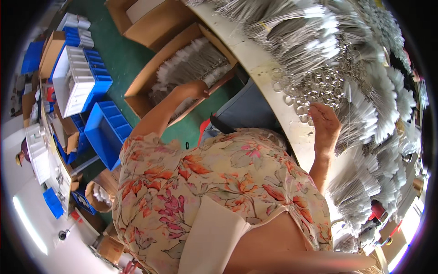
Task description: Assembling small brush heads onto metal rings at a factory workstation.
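Note:
My left hand, its fingers curled, is over a cardboard box of thin wire brushes with white bristle ends. What those fingers hold, if anything, cannot be made out. At the table on the right, my right hand has its fingertips drawn together at the edge of a heap of loose metal rings. Whether a ring is pinched there is too small to tell. Large bundles of the same kind of wire brush lie beyond the rings, and more white-tipped bundles are beside my right hand.
The pale table curves along my right side, with a blue-grey chair or stool beside it. Another cardboard box stands farther off on the green floor. Blue bins and white trays are at the left.

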`<state>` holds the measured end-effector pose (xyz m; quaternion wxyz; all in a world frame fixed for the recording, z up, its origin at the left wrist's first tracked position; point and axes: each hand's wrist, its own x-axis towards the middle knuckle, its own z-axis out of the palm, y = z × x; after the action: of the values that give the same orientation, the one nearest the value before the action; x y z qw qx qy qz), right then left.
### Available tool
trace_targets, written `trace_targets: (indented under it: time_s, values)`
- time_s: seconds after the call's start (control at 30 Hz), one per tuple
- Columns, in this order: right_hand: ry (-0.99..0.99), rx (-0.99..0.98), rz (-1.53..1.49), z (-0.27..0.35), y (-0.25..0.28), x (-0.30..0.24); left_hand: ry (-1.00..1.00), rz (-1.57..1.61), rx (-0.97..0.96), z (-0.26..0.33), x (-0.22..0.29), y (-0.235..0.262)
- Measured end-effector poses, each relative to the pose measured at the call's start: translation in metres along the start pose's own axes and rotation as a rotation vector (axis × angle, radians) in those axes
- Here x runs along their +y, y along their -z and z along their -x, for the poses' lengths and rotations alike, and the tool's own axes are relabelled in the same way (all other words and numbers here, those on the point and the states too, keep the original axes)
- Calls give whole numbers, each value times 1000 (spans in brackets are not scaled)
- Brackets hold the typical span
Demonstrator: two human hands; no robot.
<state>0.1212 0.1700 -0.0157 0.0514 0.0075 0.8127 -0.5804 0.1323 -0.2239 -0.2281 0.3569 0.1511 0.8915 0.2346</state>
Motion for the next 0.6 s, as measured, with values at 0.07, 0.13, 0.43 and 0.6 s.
trace_targets:
  time_s: [0.07,0.13,0.43,0.6]
  values:
    - [37,2,69,-2,9,-9,-95,135,-127,12,33,44]
    - [90,53,-3,-6,19,-2,-72,235,-356,18,95,112]
    - [174,249,54,-4,119,-58,-581,315,56,-62,311,333]
    - [136,363,84,-12,175,-46,-487,-6,497,-234,295,389]
